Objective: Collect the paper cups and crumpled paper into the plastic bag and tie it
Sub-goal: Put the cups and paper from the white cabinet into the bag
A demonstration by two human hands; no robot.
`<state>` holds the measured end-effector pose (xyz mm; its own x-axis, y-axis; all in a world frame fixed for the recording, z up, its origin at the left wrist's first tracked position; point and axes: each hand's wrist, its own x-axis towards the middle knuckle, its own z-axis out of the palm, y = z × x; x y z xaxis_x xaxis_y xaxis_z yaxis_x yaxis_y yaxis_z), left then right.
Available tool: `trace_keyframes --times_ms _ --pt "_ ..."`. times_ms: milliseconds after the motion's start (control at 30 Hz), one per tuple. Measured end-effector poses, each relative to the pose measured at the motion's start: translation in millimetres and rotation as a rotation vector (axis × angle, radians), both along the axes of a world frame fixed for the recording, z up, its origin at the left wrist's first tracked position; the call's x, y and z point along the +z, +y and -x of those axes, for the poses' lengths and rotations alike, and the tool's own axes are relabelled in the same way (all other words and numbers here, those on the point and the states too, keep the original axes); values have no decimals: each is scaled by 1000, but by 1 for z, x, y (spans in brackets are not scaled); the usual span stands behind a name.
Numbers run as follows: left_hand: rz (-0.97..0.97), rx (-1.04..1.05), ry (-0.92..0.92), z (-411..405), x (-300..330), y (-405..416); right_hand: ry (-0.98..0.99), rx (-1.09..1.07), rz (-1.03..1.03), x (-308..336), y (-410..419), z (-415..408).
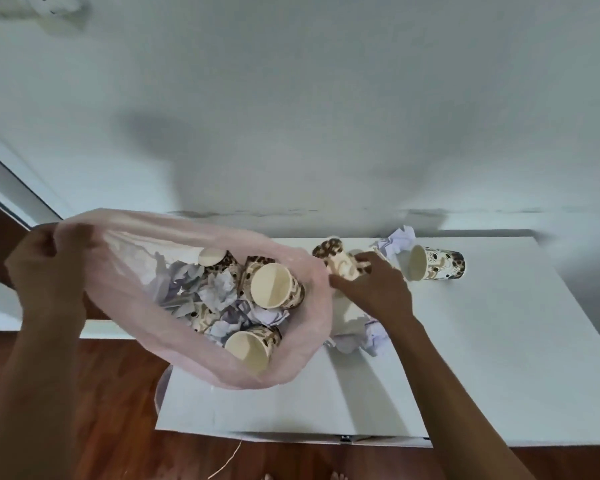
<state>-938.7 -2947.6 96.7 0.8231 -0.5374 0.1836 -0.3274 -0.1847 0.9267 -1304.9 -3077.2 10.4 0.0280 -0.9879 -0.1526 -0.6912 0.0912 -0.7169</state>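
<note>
A pink plastic bag (118, 299) hangs open at the table's left edge. My left hand (45, 271) grips its rim at the far left. Inside lie several patterned paper cups (274, 285) and crumpled pale paper (219, 292). Just right of the bag's mouth, my right hand (371, 289) holds a paper cup (336, 259) with its brown-spotted base pointing away. Another cup (433, 267) lies on its side further right. One crumpled paper (397, 242) sits behind my right hand, and another (357, 336) lies beneath my right wrist.
The white table (482, 375) stands against a white wall (291, 98). Brown wooden floor (84, 427) shows below and to the left. A thin cord (229, 459) lies on the floor near the table's front edge.
</note>
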Motion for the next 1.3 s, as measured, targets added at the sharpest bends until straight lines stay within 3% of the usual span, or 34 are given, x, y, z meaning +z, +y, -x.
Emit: trace_keyframes --times_ms 133,233,300,433,567,667,800,867,933,1033,1133,1233,1300 --pt "83 -75 -134 19 12 -1 -185 -83 198 49 8 -14" --pt "82 -130 -155 26 14 -5 -296 3 274 83 25 -32" --pt "78 -144 -142 26 11 -6 -258 156 240 97 42 -50" --pt "88 -170 -109 27 6 -7 29 408 170 95 63 -108" --pt "85 -168 -85 29 6 -12 -69 577 70 83 71 -145" --pt "89 -163 -93 29 5 -14 -240 480 136 80 65 -124" --pt "77 -148 -121 32 1 -16 -353 201 383 74 46 -65" --pt "92 -125 -110 32 -1 -18 -256 53 407 59 37 -35" --pt "128 -78 -112 26 1 -17 38 41 272 35 32 -12" --pt "159 40 -100 4 1 -13 207 261 100 5 42 1" --pt "84 81 -72 -20 -9 -15 379 495 176 -18 51 -7" --pt "64 68 -55 -22 -11 -17 621 565 170 -35 51 -21" --pt "79 64 -72 -18 -10 -18 576 538 190 -44 48 -21"
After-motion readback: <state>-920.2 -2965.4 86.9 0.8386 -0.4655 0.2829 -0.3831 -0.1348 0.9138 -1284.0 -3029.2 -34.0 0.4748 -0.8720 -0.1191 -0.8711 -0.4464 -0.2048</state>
